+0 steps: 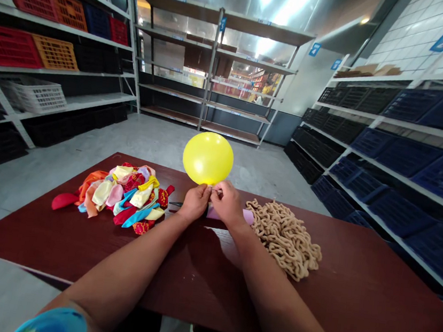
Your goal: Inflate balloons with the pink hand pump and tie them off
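Head view, yellow balloon (208,157) just beyond left hand (196,201) and right hand (227,201), both pinching its neck.

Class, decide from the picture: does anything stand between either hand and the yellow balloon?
Nothing visible does. The left hand and right hand meet at the lower end of the yellow balloon. The limp balloons lie off to the left and the tan cord to the right, neither in between.

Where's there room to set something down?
The table is bare right of the tan heap, and at the near left corner, before the colored heap. It's crowded between the heaps, by the left hand, right hand and pink object.
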`<state>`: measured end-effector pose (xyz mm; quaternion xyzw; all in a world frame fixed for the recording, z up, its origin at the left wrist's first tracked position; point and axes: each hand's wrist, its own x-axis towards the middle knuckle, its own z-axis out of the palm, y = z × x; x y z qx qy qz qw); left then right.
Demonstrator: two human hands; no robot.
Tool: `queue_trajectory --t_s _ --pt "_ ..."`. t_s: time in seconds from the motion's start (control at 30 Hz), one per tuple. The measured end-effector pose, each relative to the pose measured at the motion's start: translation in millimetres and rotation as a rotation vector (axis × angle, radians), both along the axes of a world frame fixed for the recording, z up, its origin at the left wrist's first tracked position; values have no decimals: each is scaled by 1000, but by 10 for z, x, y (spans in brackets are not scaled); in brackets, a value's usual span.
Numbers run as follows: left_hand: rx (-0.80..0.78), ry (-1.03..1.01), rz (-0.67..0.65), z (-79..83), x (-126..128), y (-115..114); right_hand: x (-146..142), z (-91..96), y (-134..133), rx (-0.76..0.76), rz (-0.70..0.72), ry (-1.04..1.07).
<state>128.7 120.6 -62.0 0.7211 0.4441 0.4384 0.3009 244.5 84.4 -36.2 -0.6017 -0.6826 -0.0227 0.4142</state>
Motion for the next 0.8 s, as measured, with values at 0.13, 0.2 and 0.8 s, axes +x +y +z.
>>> queue_trajectory --t_s 0.13,0.2,0.8 --pt "-22 31 64 17 -23 23 15 33 14 -41 131 166" --pt "-35 32 73 12 -25 29 19 32 31 -150 157 369" --pt "-7 86 44 -31 -37 12 -44 27 36 -277 163 811"
